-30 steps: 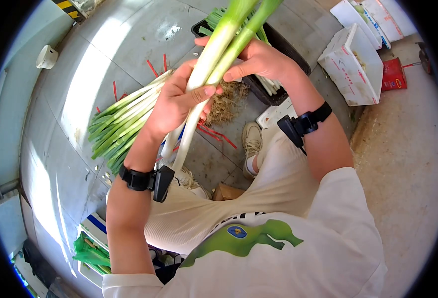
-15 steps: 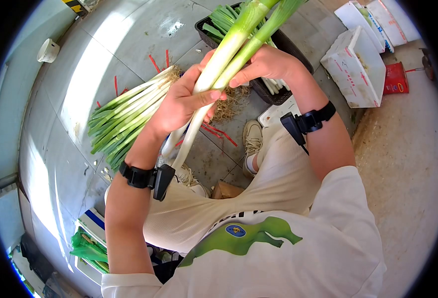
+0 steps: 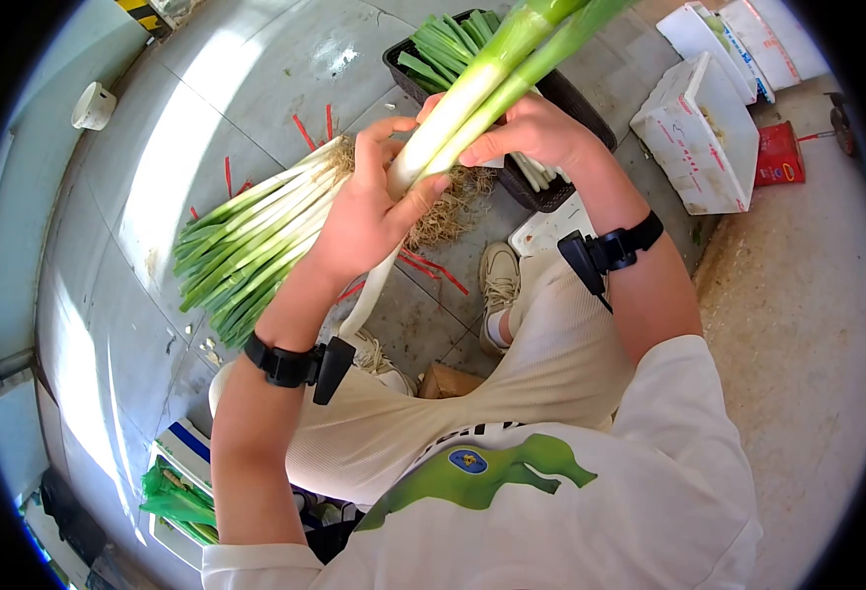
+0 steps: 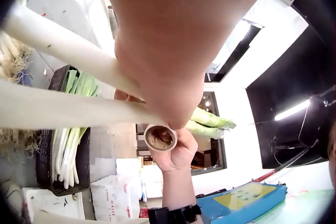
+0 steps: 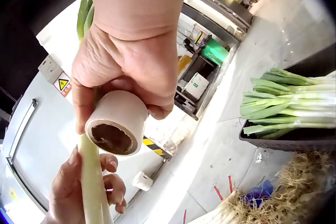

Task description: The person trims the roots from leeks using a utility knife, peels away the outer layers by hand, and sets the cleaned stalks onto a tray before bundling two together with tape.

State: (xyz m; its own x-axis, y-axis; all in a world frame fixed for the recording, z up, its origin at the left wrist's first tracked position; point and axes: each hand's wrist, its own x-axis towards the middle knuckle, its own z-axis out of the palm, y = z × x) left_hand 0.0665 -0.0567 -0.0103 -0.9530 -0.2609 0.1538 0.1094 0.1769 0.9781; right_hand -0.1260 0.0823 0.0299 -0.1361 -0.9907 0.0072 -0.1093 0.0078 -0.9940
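Two thick leeks (image 3: 477,84) slant up across the head view, white stalks low and green tops high. The left hand (image 3: 369,216) holds them around the white part, its thumb on the near side; in the right wrist view the left hand (image 5: 65,187) has curled fingers beside a leek (image 5: 92,182). Higher up, the right hand (image 3: 536,133) lays its thumb along the stalks. A white roll with a brown core (image 5: 116,124) sits within the right hand's (image 5: 126,61) grip, against the leeks; the left wrist view shows this roll (image 4: 160,128) too.
A bundle of leeks (image 3: 266,231) lies on the tiled floor at left, by red strips (image 3: 302,131) and tangled roots (image 3: 448,211). Behind the right hand stands a black crate (image 3: 576,103) with more leeks. White foam boxes (image 3: 693,138) stand at the right, a white cup (image 3: 93,106) far left.
The left hand has turned and its fingers look more spread. The leeks' tops have shifted to the right; one lower stalk end has gone behind the left forearm. The right hand has moved slightly right.
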